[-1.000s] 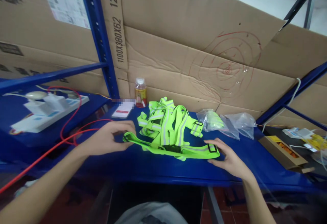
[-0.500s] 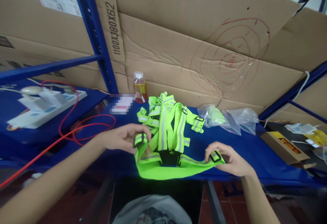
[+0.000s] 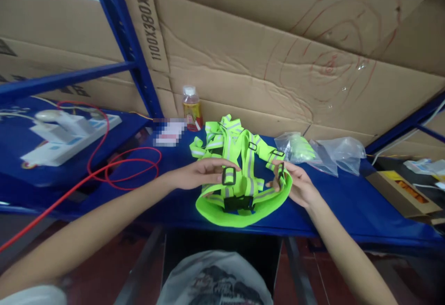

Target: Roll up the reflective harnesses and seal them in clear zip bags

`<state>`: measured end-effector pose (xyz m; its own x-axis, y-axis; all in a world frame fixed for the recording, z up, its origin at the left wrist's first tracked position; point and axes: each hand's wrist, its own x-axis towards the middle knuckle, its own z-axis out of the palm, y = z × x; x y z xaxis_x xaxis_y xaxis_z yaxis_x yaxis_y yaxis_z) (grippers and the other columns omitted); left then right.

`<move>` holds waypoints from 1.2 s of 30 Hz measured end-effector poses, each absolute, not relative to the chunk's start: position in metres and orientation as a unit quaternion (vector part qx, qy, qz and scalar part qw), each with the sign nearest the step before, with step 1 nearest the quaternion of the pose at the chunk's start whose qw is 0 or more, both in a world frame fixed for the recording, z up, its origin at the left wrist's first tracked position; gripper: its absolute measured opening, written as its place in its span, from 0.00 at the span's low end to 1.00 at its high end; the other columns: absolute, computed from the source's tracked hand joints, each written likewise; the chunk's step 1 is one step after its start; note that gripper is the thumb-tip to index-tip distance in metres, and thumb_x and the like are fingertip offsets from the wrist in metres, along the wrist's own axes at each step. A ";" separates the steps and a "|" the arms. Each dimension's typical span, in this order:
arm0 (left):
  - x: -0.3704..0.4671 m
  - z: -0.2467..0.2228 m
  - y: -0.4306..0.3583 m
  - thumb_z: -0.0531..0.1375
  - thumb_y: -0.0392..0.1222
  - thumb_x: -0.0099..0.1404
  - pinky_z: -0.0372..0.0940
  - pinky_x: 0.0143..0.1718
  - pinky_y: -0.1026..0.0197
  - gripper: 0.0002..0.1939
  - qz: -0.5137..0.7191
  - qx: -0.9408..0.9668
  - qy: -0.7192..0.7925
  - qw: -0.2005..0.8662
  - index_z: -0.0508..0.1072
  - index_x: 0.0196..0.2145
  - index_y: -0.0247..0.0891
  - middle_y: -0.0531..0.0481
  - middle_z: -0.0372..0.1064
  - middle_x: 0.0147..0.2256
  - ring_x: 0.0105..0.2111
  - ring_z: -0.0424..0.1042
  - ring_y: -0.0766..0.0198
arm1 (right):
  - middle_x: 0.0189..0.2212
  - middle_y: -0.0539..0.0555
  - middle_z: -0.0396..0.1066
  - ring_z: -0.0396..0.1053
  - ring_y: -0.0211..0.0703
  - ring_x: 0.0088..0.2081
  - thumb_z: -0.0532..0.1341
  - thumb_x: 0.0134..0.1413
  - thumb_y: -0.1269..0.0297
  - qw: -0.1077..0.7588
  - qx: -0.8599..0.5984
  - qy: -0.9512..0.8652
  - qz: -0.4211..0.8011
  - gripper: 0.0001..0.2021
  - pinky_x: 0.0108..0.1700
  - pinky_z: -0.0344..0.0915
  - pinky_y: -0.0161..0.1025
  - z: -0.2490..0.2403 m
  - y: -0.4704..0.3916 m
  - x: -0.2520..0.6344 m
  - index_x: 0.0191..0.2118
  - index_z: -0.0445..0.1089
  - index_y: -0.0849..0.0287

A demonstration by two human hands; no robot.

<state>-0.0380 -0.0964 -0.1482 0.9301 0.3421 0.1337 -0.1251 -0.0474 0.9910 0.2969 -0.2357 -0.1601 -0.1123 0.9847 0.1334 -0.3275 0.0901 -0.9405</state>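
A neon yellow-green reflective belt (image 3: 239, 220) with a grey stripe is bent into a loop between my hands. My left hand (image 3: 200, 174) grips its left end beside a black slider (image 3: 228, 176). At the opposite end, the fingers of my right hand (image 3: 299, 185) close on the strap by another slider, seen nearly edge-on. A black clip buckle (image 3: 239, 202) sits in the middle of the loop. Right behind lies a heap of similar reflective straps (image 3: 227, 138) with black sliders; I cannot tell whether the belt is joined to it.
Clear plastic bags (image 3: 342, 154) lie right of the heap on the blue table (image 3: 323, 212). A bottle (image 3: 192, 110) stands at the back against cardboard (image 3: 222, 59). A red cable (image 3: 128, 161) and power strip (image 3: 73, 142) are left, an open carton (image 3: 405, 193) right.
My hands have come closer together and lifted slightly, curling the belt from a wide stretch into a rounder loop. The camera view has shifted slightly.
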 end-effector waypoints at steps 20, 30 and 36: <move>-0.004 -0.178 -0.128 0.67 0.68 0.80 0.48 0.24 0.66 0.32 0.034 0.729 0.072 0.680 0.71 0.58 0.34 0.61 0.64 0.27 0.23 0.54 0.69 | 0.29 0.53 0.71 0.63 0.47 0.31 0.62 0.52 0.52 0.576 -0.352 -0.454 0.581 0.32 0.36 0.63 0.43 -0.182 -0.265 0.251 0.59 0.85 0.62; 0.015 -0.187 -0.147 0.70 0.39 0.74 0.62 0.39 0.61 0.10 0.191 0.877 0.148 0.415 0.77 0.50 0.37 0.51 0.77 0.38 0.37 0.75 0.59 | 0.36 0.50 0.72 0.67 0.43 0.36 0.74 0.67 0.61 0.511 -0.351 -0.603 0.502 0.23 0.40 0.65 0.38 -0.180 -0.272 0.245 0.65 0.78 0.53; 0.004 -0.196 -0.154 0.65 0.44 0.84 0.68 0.49 0.56 0.11 0.200 0.937 0.103 0.267 0.84 0.43 0.39 0.46 0.81 0.40 0.44 0.80 0.55 | 0.35 0.47 0.72 0.68 0.41 0.34 0.80 0.63 0.57 0.584 -0.359 -0.519 0.510 0.23 0.38 0.67 0.37 -0.183 -0.266 0.248 0.53 0.67 0.49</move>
